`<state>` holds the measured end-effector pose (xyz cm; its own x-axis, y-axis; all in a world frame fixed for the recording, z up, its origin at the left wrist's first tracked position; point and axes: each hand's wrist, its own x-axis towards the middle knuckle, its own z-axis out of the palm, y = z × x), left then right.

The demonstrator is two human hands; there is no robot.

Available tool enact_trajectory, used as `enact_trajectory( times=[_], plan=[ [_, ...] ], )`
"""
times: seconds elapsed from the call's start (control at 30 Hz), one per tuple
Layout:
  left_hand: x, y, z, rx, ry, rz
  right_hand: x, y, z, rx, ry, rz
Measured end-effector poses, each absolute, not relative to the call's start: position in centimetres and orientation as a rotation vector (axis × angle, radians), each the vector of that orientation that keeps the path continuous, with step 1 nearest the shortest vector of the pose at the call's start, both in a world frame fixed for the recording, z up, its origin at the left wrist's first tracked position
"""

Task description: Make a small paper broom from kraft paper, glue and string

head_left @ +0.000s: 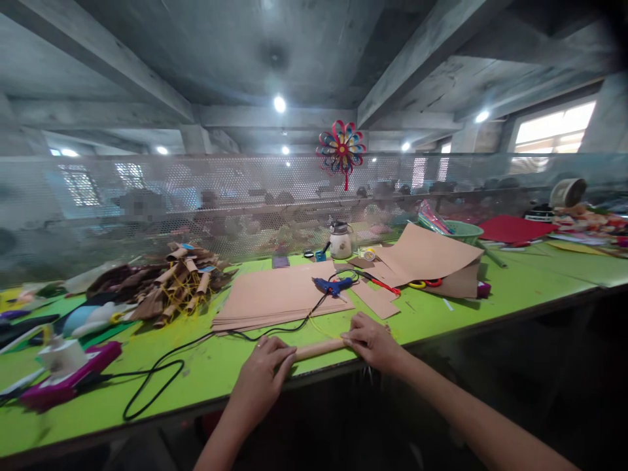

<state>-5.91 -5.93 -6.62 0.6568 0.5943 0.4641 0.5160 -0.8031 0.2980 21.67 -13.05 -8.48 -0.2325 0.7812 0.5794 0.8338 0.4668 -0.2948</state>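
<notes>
Left fingers: left hand (265, 371) closed on the left end of a brown paper roll (320, 349)
Right fingers: right hand (373, 341) pinches the opposite end; the paired grip presumably stops the roll uncurling
Paper roll: at the near table edge, spanning both hands, likely for clear working room
Glue gun (334, 285): on the stacked brown sheets (265, 297), apparently parked within reach; black cord (256, 339) trails left
Power strip (105, 360): near the left table edge, white plug (61, 358) seated
Loose sheet (426, 252): partly covers yellow and red handles (432, 282)
Bundled rolls (199, 282): piled left among yellow strands, probably set aside
Writing: none legible; blue patches (187, 246) on the bundle too small to read
</notes>
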Motion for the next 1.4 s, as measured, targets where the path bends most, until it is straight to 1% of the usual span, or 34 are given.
enact_trajectory(
  times=[0.97,1.4],
  plan=[
    [-5.9,-5.96,-6.47,2.686,0.943,0.866,21.58,-13.1,-8.53,-1.337,-2.022,-0.097],
    [-5.77,-6.24,-6.17,2.724,0.972,0.817,21.55,-13.22,-8.53,-1.34,-2.02,-0.104]
  ],
)
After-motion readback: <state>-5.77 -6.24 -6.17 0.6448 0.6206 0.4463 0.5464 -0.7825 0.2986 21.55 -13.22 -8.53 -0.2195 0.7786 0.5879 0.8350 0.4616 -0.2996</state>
